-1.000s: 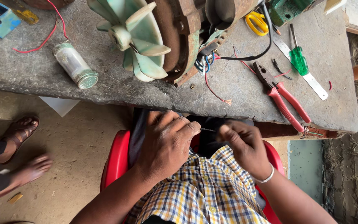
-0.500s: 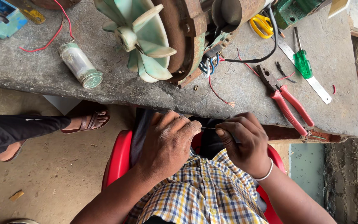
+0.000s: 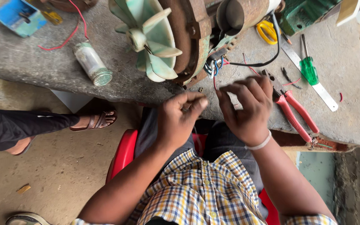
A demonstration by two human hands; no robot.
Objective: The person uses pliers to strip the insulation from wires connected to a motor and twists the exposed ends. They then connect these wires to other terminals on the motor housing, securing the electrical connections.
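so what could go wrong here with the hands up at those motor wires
1. The left hand and right hand work close to the loose coloured wires by the fan blades; a finger or wire could catch on a blade.
2. The red-handled pliers lie near the bench edge beside the right wrist and might get knocked off.
3. The glass jar lies on its side and may roll.

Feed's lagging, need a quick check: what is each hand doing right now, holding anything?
Left hand: fingers pinched together at the bench edge; what they hold is too small to tell.
Right hand: fingers curled beside the red-handled pliers; grip cannot be told.
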